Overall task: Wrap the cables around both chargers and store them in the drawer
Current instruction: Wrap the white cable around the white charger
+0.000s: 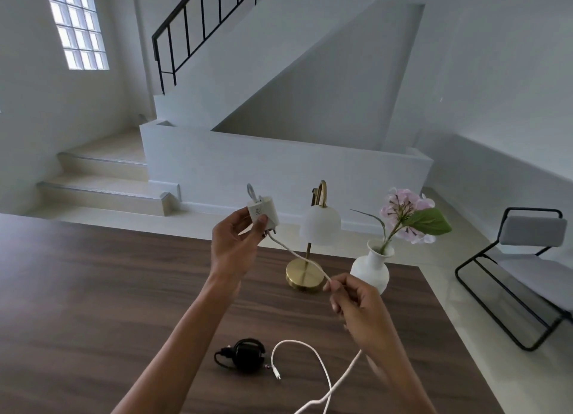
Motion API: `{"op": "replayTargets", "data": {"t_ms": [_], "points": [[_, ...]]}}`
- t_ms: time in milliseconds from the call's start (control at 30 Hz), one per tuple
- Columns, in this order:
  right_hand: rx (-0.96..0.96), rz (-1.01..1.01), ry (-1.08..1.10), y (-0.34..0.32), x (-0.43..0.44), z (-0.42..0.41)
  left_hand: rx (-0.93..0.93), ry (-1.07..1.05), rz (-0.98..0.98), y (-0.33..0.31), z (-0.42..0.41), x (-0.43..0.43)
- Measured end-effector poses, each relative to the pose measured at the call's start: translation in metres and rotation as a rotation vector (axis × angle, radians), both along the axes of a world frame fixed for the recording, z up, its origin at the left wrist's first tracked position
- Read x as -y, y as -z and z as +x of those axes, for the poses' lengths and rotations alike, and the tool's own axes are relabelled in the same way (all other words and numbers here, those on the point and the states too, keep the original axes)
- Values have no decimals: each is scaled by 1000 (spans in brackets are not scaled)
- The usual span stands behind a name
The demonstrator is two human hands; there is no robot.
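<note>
My left hand (pixel 235 246) holds a white charger (pixel 262 213) up above the dark wooden table (pixel 93 289). A short loop of its white cable (pixel 297 255) sticks up behind the block. The cable runs down and right from the charger into my right hand (pixel 356 308), which pinches it. Past that hand the slack drops to the table and curls in a loop, its plug end (pixel 277 373) lying near the front. A black charger (pixel 246 353) with its black cable wound around it lies on the table below my hands. No drawer is in view.
A brass lamp (pixel 310 258) with a white globe shade and a white vase (pixel 372 268) holding a pink flower stand at the table's far right, just behind my hands. A black-framed grey chair (pixel 527 268) is on the floor to the right. Stairs rise behind.
</note>
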State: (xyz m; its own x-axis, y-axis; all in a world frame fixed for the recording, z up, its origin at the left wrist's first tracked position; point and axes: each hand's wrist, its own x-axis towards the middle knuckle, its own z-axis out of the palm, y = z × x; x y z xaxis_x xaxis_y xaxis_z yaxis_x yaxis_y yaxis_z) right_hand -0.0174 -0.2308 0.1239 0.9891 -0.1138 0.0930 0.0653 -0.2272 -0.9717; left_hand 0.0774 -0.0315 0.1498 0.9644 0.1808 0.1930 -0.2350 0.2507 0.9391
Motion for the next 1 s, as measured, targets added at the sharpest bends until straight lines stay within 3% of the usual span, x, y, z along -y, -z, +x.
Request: {"op": "replayTargets", "data": {"t_ms": [200, 367, 600, 833, 933, 1000], "points": [[54, -245, -71, -3, 1, -9, 63, 20, 194, 7, -2, 6], [300, -366, -57, -54, 3, -20, 96, 38, 365, 22, -12, 12], [483, -606, -39, -100, 17, 26, 154, 277, 549, 30, -41, 21], [348, -265, -168, -84, 27, 70, 178, 513, 369, 16, -52, 17], [221, -70, -199, -66, 15, 68, 169, 533, 275, 15, -53, 17], [149, -42, -181, -46, 8, 68, 144, 514, 192, 15, -52, 17]]}}
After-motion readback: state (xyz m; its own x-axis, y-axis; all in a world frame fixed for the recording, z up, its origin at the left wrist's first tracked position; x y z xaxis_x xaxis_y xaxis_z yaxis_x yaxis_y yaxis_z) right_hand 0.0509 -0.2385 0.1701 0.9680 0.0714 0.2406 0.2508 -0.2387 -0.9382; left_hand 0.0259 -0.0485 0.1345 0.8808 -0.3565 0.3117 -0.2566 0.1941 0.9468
